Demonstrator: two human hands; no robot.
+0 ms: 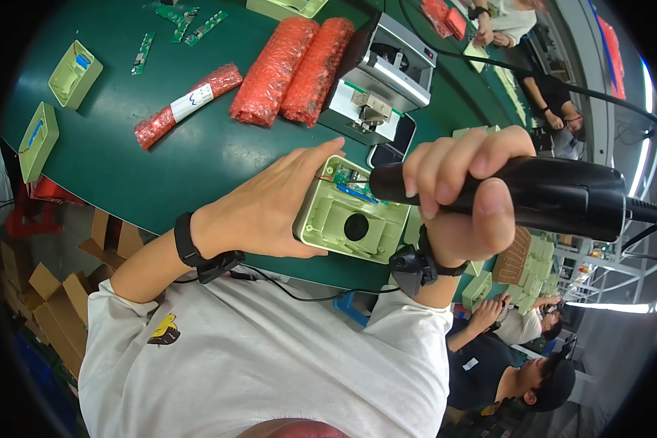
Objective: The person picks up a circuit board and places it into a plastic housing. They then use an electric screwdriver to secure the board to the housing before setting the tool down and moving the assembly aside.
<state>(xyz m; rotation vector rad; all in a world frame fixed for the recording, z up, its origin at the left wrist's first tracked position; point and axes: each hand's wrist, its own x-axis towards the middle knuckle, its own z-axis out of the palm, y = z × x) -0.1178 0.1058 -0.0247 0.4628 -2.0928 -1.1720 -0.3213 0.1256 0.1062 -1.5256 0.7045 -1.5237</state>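
Note:
My left hand (259,201) grips a pale green plastic housing (315,235) by its left side, thumb along the upper edge. Inside the housing are a green circuit board (345,175), a blue strip (355,193) and a round black piece (356,227). My right hand (463,182) is wrapped round a black electric screwdriver (562,193), held nearly level. Its front end points left over the housing, its thin bit reaching the circuit board; whether the bit sits on a screw is too small to tell. A cord leaves the screwdriver's rear at the right.
On the green table lie red bubble-wrap rolls (274,69), a smaller red bundle (186,106) and loose circuit boards (144,53). A silver machine (379,80) stands beyond the housing. More green housings (75,75) sit at left. Cardboard boxes (58,306) are below; co-workers sit at right.

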